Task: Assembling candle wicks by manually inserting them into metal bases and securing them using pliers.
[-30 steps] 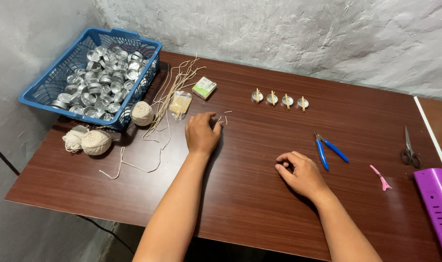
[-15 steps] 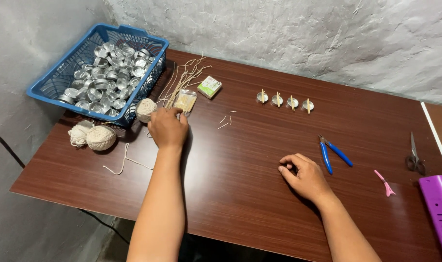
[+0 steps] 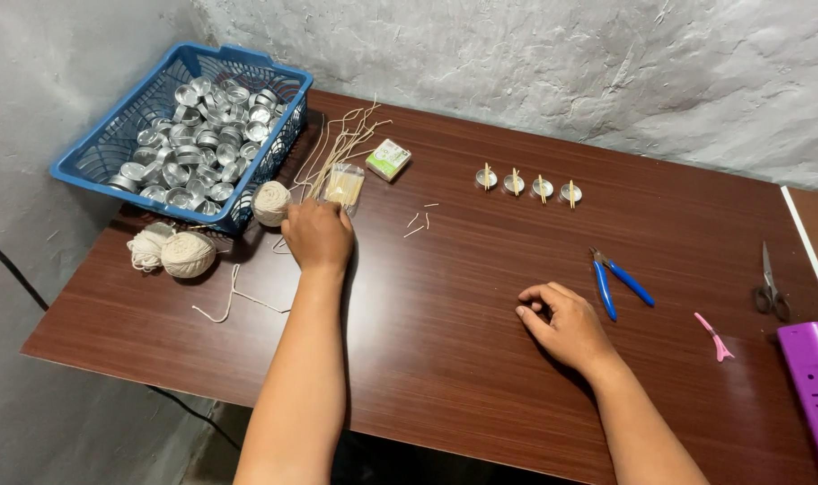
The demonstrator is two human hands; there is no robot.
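My left hand (image 3: 316,235) reaches the wick bundle (image 3: 341,148) beside the basket (image 3: 85,166) at the worktop's back-left corner, fingers curled, grip unclear, while my right hand (image 3: 566,325) rests loosely curled, empty, near the pliers (image 3: 620,283).
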